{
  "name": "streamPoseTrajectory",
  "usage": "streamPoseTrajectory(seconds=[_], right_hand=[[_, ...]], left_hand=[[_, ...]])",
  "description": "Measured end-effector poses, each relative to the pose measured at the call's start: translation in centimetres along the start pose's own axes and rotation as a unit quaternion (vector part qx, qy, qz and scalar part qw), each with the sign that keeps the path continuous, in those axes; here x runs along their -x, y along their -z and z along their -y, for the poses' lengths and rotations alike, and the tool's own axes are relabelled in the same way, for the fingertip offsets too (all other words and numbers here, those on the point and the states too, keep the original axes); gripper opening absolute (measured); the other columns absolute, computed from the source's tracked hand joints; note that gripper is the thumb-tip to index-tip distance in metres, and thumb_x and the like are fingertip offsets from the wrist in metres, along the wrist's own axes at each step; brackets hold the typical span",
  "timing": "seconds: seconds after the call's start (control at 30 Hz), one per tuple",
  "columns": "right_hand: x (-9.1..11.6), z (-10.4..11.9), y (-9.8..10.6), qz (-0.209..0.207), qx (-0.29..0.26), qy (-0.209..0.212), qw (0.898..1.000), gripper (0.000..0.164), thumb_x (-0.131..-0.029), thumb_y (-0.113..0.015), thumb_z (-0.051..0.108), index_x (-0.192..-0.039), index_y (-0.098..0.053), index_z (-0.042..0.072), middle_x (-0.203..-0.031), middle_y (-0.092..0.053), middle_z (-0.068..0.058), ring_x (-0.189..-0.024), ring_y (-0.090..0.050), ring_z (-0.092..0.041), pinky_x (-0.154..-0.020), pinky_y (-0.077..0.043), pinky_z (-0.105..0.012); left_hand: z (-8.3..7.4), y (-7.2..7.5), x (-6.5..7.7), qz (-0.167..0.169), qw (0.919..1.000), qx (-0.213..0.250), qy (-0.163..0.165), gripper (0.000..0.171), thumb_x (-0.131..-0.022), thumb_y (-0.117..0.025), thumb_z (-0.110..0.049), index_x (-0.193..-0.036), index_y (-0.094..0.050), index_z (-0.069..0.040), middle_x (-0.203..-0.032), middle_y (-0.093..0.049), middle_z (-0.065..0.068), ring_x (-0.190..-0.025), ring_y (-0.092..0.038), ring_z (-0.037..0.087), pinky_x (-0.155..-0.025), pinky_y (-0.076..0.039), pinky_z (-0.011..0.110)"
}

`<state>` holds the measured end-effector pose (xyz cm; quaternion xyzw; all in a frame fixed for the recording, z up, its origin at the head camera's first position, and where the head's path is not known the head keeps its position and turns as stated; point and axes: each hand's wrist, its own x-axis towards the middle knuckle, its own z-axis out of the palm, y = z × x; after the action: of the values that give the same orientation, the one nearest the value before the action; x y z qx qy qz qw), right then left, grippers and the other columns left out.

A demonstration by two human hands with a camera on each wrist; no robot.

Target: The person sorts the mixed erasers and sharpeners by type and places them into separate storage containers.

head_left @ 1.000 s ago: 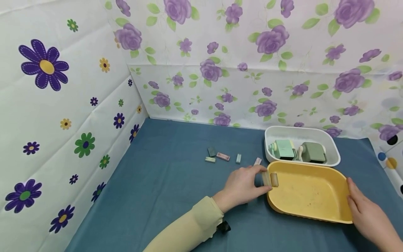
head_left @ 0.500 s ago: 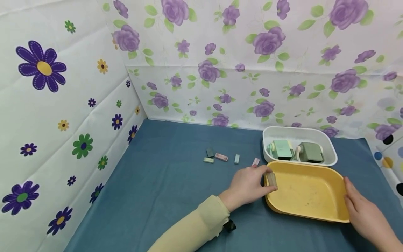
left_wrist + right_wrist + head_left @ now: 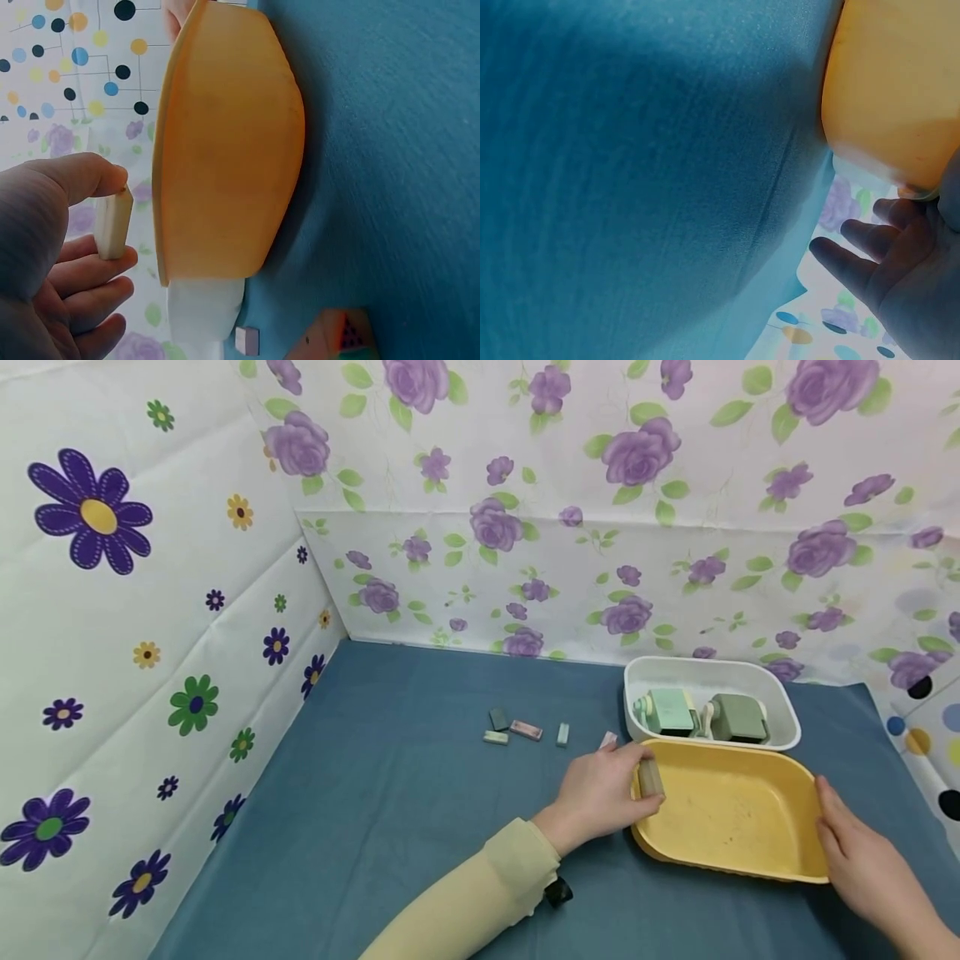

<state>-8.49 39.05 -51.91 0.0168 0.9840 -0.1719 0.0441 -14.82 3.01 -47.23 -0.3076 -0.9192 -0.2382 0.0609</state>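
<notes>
My left hand is over the left end of a yellow basin. It pinches a small beige block between thumb and fingers, as the left wrist view shows. That block stands near the basin's inner wall in the head view. At the basin's right end, my right hand holds the rim. The right wrist view shows several of its fingers stretched along the outside, with the thumb partly cut off by the frame edge.
Behind the basin stands a white tub with two boxy green objects. A pale pink block lies beside my left hand. Further left on the blue cloth are a pink block, a light blue block and several others.
My left hand has moved slightly right, further over the basin's left end, with the beige block in its fingers. A second beige piece beside it, visible a second ago, no longer shows separately.
</notes>
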Motion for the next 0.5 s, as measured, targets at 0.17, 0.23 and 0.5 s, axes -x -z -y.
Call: streamPoseTrajectory(seconds=[0.17,0.23,0.5], right_hand=[[-0.1,0.0,0.0,-0.004,-0.001,0.002,1.000,0.065,-0.118,-0.033,0.016,-0.167,0.007,0.000,-0.168,-0.009,-0.037,-0.146,-0.025,-0.066,-0.113,-0.022,-0.079],[-0.1,0.0,0.0,0.001,-0.004,0.000,1.000,0.065,-0.118,-0.032,0.017,-0.167,0.007,0.000,-0.168,-0.008,-0.037,-0.146,-0.023,-0.065,-0.113,-0.021,-0.078],[-0.1,-0.2,0.1,0.000,-0.007,0.004,1.000,0.064,-0.119,-0.031,0.019,-0.167,0.006,0.000,-0.168,-0.007,-0.037,-0.146,-0.023,-0.065,-0.114,-0.020,-0.078]], left_hand=[[-0.5,-0.5,-0.7,0.002,0.9997,-0.023,-0.008,0.046,-0.096,-0.078,-0.046,-0.136,-0.070,-0.024,-0.120,-0.075,-0.012,-0.091,-0.070,0.003,-0.076,-0.056,0.016],[-0.7,-0.7,-0.9,0.005,0.9994,-0.033,-0.008,0.046,-0.097,-0.079,-0.046,-0.137,-0.070,-0.025,-0.126,-0.074,-0.012,-0.104,-0.072,0.004,-0.093,-0.056,0.019],[-1.1,-1.1,-1.4,0.006,0.9978,-0.065,-0.007,0.048,-0.096,-0.080,-0.049,-0.138,-0.072,-0.027,-0.135,-0.072,-0.009,-0.131,-0.063,0.005,-0.117,-0.043,0.026]])
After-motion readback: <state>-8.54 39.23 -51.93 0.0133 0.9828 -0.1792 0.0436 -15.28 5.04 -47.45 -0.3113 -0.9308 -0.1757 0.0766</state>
